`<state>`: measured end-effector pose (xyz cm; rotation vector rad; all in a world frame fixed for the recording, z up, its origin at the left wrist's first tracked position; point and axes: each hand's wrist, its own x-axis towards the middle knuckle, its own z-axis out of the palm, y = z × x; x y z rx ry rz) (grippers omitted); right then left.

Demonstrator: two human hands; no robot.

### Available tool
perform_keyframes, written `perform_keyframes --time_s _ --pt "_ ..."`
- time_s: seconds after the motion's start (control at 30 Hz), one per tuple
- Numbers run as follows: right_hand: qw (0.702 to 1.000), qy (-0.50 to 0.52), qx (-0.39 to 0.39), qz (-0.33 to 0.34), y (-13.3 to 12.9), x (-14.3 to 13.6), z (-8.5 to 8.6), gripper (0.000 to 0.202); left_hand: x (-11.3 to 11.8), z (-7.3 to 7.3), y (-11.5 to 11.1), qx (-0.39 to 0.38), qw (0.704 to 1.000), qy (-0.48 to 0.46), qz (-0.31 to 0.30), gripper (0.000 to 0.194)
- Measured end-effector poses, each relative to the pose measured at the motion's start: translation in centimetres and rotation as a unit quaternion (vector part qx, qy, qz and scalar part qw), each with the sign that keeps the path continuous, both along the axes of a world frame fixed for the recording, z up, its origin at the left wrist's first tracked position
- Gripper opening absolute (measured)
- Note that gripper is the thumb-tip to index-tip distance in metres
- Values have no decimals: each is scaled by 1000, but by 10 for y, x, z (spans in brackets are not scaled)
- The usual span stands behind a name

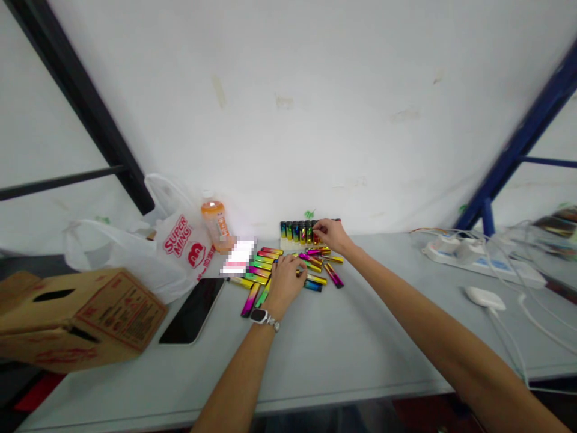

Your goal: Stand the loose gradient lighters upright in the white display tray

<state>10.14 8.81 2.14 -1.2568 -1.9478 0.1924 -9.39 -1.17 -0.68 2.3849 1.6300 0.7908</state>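
My right hand (330,234) is closed in a pinch at the right part of an upright row of shiny multicoloured lighters (296,231) with black tops, its fingertips on one of them. The row stands in a low white tray (291,245) against the wall. My left hand (287,278), with a watch (260,316) at the wrist, is over a loose spread of lighters. Its fingers are curled around a lighter (299,273), mostly hidden by them. Around it, other lighters lie flat, such as a pink and gold one (333,275) and a purple and yellow one (250,299).
Left on the grey table (342,355) are a phone (193,311), a cardboard box (121,313), a white plastic bag (174,252), an orange drink bottle (217,225) and a blurred white patch (238,257). Rightward lie a power strip (484,261), a white charger (485,298) and cables.
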Motion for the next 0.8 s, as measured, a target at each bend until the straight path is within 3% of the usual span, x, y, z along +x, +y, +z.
perform_keyframes --time_s 0.1,0.23,0.43,0.6,0.8 --pt "1000 -14 -3 -10 0 3 -5 13 0 -1 0 4 1000 5 2 13" --pt "996 -59 53 -44 -5 7 -14 18 -1 -3 2 5 1000 5 6 12" --pt "990 -107 65 -63 -41 -1 -21 45 -5 -3 5 8 1000 1 12 16" --pt "977 -213 -7 -12 -75 -17 -21 23 -4 -2 4 14 999 6 33 17" --pt "959 -280 -50 -17 -71 -28 -19 17 -7 -1 4 25 998 -10 55 20"
